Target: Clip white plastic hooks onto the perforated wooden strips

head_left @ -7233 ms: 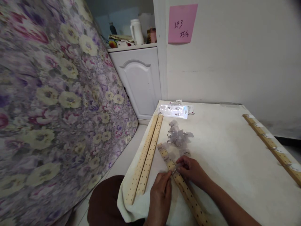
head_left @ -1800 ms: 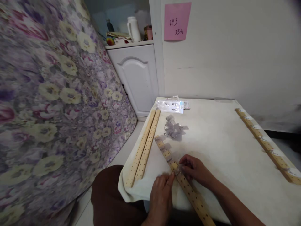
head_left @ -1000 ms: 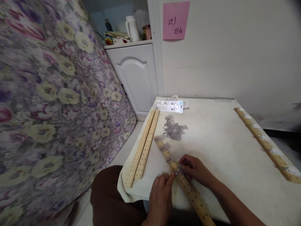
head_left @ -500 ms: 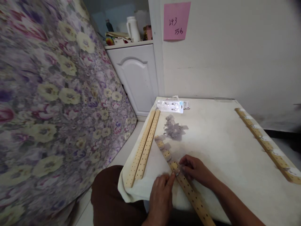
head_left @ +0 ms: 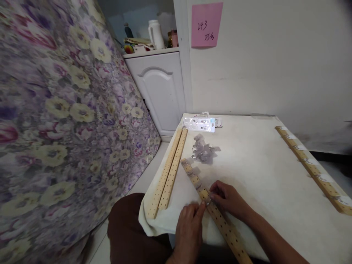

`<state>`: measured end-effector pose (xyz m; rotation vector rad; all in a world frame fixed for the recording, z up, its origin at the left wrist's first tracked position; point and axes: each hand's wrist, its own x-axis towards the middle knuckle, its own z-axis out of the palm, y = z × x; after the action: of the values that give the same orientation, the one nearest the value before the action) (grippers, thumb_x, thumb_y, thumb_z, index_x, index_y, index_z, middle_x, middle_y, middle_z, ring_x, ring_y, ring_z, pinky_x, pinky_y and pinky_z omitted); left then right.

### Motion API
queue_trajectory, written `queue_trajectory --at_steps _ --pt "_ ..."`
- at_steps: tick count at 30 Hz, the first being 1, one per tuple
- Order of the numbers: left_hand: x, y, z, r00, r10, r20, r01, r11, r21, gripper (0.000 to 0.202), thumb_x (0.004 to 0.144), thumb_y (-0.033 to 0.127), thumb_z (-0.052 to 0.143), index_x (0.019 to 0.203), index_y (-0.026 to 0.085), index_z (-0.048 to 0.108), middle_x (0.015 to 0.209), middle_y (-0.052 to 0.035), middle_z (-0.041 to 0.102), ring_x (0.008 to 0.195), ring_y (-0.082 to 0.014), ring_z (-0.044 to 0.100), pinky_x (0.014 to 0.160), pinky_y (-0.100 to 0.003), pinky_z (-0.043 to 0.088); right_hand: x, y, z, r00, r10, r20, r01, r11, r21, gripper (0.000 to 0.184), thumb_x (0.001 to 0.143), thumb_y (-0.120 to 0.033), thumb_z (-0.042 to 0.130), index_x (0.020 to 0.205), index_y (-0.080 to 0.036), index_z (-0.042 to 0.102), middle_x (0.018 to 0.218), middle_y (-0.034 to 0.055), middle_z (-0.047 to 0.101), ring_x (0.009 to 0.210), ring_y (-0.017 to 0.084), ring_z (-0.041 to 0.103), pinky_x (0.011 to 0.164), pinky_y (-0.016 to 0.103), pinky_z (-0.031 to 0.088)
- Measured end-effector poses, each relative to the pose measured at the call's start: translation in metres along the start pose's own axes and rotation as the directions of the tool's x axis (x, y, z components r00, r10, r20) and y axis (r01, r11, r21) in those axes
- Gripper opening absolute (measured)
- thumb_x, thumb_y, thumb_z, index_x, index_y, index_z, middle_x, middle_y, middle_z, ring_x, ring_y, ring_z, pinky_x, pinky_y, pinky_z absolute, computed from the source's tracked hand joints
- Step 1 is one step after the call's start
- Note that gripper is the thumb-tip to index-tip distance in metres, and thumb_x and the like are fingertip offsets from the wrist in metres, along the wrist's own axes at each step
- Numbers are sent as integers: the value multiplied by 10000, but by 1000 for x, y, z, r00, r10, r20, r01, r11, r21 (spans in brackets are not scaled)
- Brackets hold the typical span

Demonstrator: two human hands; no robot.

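Note:
A perforated wooden strip (head_left: 229,234) lies diagonally in front of me, its near end running past the table edge. Several clear-backed metal hooks (head_left: 192,175) sit along its far half. My left hand (head_left: 189,227) is at the strip's left side, with the index fingertip pressed beside a small metal hook (head_left: 208,202). On the other side, my right hand (head_left: 227,198) has its fingers curled in a pinch at the same hook; its grip is partly hidden. Beyond the strip's far end is a pile of loose clear-backed hooks (head_left: 202,151).
Two perforated wooden strips (head_left: 171,172) lie along the left edge of the cloth-covered table (head_left: 253,154). A strip fitted with hooks (head_left: 309,167) lies at the right. Packaged hooks (head_left: 199,124) are at the back, near a white cabinet (head_left: 162,88). A floral curtain (head_left: 68,121) hangs at left.
Almost nothing differs. Both hands stay at the same hook on the strip, with only a very slight shift of the fingers and of the view.

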<state>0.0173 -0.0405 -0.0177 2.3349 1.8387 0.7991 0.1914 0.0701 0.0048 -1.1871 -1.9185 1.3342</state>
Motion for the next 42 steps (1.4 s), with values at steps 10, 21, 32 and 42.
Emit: queue_trajectory --at_steps 10,21,32,42 --pt "0 1 0 1000 -5 26 4 999 35 542 813 -3 395 1299 229 461 955 -72 565 839 -194 499 711 -337 487 4 -3 4 998 63 -26 -64 998 -23 151 679 -236 662 788 -195 565 636 -36 557 608 132 488 568 245 372" --pt "2 0 -3 998 -13 56 11 1000 21 547 790 -13 400 1276 224 487 985 -76 565 880 -205 501 756 -354 489 9 2 7 996 83 -18 -82 994 68 145 648 -231 686 709 -185 563 603 -46 543 583 118 475 544 226 353" --pt "-2 0 1 996 -54 68 54 999 4 568 775 -32 374 1283 201 472 1012 -83 571 907 -218 504 783 -386 493 6 8 5 998 25 -65 -18 994 111 172 694 -274 657 835 -183 618 679 -19 604 596 134 547 572 247 423" --pt "-8 -5 6 998 13 -64 -12 1000 25 479 790 1 379 1221 171 501 1090 -102 584 999 -234 534 881 -426 492 -45 8 -7 957 19 -288 -50 993 -103 174 810 -374 521 810 -203 555 633 -25 546 596 156 521 576 270 413"
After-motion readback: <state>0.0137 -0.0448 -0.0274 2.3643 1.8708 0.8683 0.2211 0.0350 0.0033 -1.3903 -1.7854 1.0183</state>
